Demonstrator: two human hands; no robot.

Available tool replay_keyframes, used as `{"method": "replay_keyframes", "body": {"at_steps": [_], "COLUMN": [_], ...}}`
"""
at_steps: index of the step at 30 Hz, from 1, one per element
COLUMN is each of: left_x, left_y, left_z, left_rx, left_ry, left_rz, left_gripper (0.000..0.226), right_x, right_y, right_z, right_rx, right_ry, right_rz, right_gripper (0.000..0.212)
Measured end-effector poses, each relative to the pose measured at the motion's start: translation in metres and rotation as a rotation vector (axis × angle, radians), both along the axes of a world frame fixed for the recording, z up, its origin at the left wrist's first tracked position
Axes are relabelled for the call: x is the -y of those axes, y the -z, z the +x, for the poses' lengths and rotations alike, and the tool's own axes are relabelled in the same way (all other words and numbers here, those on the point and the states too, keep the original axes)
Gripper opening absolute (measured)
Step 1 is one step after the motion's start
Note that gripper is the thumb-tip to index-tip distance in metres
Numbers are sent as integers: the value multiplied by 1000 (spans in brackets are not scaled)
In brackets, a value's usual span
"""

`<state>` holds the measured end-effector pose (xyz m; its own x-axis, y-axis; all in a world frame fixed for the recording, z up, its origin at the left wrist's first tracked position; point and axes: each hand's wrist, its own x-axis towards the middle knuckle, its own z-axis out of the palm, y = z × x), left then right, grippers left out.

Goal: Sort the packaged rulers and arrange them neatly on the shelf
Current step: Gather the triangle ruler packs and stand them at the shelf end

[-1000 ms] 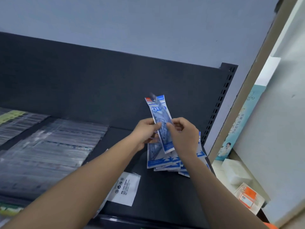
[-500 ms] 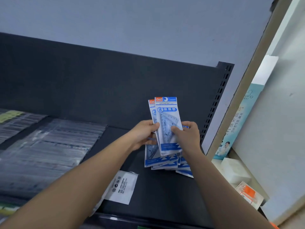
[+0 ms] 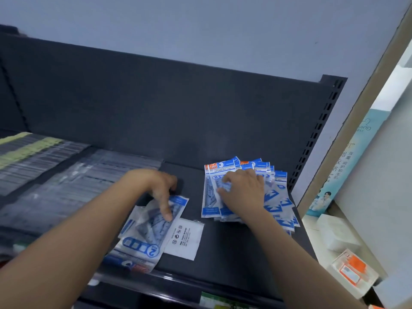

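Left hand (image 3: 153, 186) pressed straight fingers on a loose packet (image 3: 145, 239) at the shelf (image 3: 223, 253) front; right hand (image 3: 243, 192) covered the stack (image 3: 279, 198), grip unclear. Light, slick packets looked best pinched at edges.

We have one view only, from a wide-angle camera worn on the head. It looks forward and down onto the dark shelf (image 3: 223, 253). We stand close: both forearms run in from the bottom edge, and the left hand (image 3: 156, 188) and right hand (image 3: 243, 192) sit mid-frame, with the back panel (image 3: 178, 108) beyond them.
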<state>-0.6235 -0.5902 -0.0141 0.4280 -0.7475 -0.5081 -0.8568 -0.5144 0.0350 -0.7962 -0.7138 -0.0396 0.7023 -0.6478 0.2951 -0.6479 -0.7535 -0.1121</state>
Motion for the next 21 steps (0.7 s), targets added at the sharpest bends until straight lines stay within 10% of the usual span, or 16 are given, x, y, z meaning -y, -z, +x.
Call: {"method": "replay_keyframes", "body": {"at_steps": [5, 12, 21], "left_x": [-7, -24, -25], "left_y": [7, 19, -3], "left_z": [1, 9, 17], "left_rx": [-133, -744, -1061], "left_ry": [-66, -528, -873], "left_rz": [-154, -885, -1398], "left_gripper": [39, 28, 51], "right_x": [-31, -41, -24], "right_y": [3, 0, -9], "right_z": [14, 26, 20], "right_rx": [-175, -396, 374], "right_ry": [-377, -366, -153], "right_rz": [387, 339, 887], "right_gripper": [38, 47, 8]}}
